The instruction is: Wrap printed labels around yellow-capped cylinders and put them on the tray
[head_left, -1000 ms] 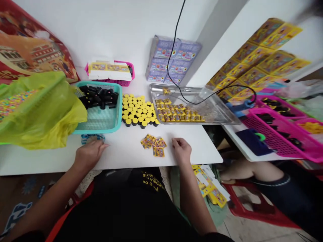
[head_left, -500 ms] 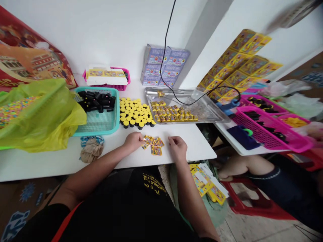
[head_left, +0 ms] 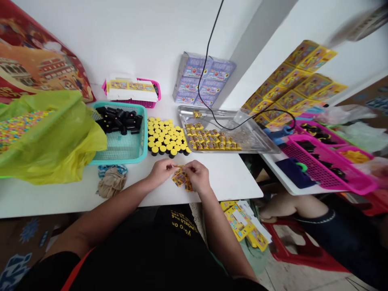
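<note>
My left hand [head_left: 161, 173] is closed in a pinch over the white table, its fingertips at one edge of a small yellow printed label [head_left: 179, 166]. From the other side my right hand [head_left: 197, 175] pinches the same label, its fingers partly hiding it. Just below the fingertips lie several more small yellow printed labels [head_left: 179, 178], some covered by my right hand. Behind my hands stands a group of black containers with yellow lids [head_left: 166, 137]. To their right, small yellow-wrapped pieces [head_left: 212, 140] sit in rows in a metal tray [head_left: 257, 150].
A turquoise basket [head_left: 144, 137] holds black tubes [head_left: 121, 119]. A yellow-green plastic bag [head_left: 72, 141] with colourful beads and a bunched cloth [head_left: 111, 182] are at left. A black cable [head_left: 209, 44] hangs over the tray. Another person's leg [head_left: 291, 206] is at right, beside pink baskets [head_left: 321, 161].
My right hand has moved left, from beside the labels to my left hand's fingertips, and now pinches a label there. The view has shifted slightly.
</note>
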Available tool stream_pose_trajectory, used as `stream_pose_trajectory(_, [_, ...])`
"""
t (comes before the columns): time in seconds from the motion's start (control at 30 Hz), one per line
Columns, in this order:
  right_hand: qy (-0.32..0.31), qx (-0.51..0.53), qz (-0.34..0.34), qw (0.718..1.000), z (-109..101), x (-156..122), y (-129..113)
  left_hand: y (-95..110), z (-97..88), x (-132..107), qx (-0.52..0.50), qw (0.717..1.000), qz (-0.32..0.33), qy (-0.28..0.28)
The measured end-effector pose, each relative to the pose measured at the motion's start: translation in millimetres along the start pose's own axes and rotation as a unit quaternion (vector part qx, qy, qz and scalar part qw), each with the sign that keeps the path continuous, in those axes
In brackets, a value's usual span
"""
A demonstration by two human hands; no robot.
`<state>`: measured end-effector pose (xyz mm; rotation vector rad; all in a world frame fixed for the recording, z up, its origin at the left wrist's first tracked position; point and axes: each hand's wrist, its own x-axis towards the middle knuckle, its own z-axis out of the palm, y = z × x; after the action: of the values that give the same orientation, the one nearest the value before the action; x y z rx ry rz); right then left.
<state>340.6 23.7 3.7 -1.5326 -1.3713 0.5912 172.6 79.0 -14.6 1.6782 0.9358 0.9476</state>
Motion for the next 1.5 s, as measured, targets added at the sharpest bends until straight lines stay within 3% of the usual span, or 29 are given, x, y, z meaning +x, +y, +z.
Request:
stream_pose_trajectory(0.07, [0.034, 0.096, 0.072, 0.992, 7, -2, 2, 2, -0.8, 0, -0.059, 0.998, -0.031, 0.01])
stream_pose_trajectory(0.13, [0.03, 0.178, 0.123, 0.976, 13, -4, 3, 5, -0.3, 0, -0.112, 0.992, -0.06, -0.005])
stream_pose_trajectory(0.23, [-0.001, 0.205, 0.148, 0.968, 18, -4, 2, 7, 0.3, 0, -0.15, 0.983, -0.102, -0.022])
stream_pose_trajectory(0.33, [0.009, 0.12, 0.102, 0.987, 20, 9, 1, 8, -3.5, 1, -0.157, 0.981, -0.112, 0.006])
stream_pose_trajectory(0.43, [0.039, -0.044, 0.012, 0.998, 24, 33, -1, 9, -11.6, 3, -0.135, 0.986, -0.093, 0.024])
stream_pose_trajectory(0.6, [-0.017, -0.228, -0.063, 0.972, 42, 64, -6, 7, -20.7, 7, -0.079, 0.995, -0.059, 0.014])
stream_pose_trajectory(0.77, [-0.03, -0.288, -0.074, 0.954, 51, 65, -4, 2, -20.2, 8, -0.027, 0.999, -0.03, -0.008])
stream_pose_trajectory(0.87, [0.023, -0.201, -0.045, 0.978, 40, 58, -2, 3, -20.3, 7, 0.026, 1.0, 0.012, 0.005])
stream_pose_trajectory(0.97, [0.088, 0.001, 0.028, 0.996, 18, 51, -5, 6, -20.5, 6, 0.068, 0.997, 0.038, 0.016])
stream_pose_trajectory(1.03, [0.056, 0.135, 0.062, 0.987, 4, 45, -11, 8, -20.1, 5, 0.088, 0.995, 0.049, 0.017])
stream_pose_trajectory(1.1, [-0.016, 0.208, 0.073, 0.975, -5, 40, -18, 10, -19.4, 3, 0.098, 0.994, 0.057, 0.012])
stream_pose_trajectory(1.2, [-0.083, 0.227, 0.076, 0.967, -8, 34, -26, 11, -18.7, 1, 0.105, 0.992, 0.07, -0.001])
stream_pose_trajectory(1.37, [-0.066, 0.235, 0.088, 0.966, -7, 31, -26, 11, -18.3, 1, 0.1, 0.992, 0.079, -0.011])
stream_pose_trajectory(1.5, [-0.086, 0.258, 0.096, 0.958, -9, 32, -24, 11, -18.6, 0, 0.086, 0.993, 0.074, -0.013])
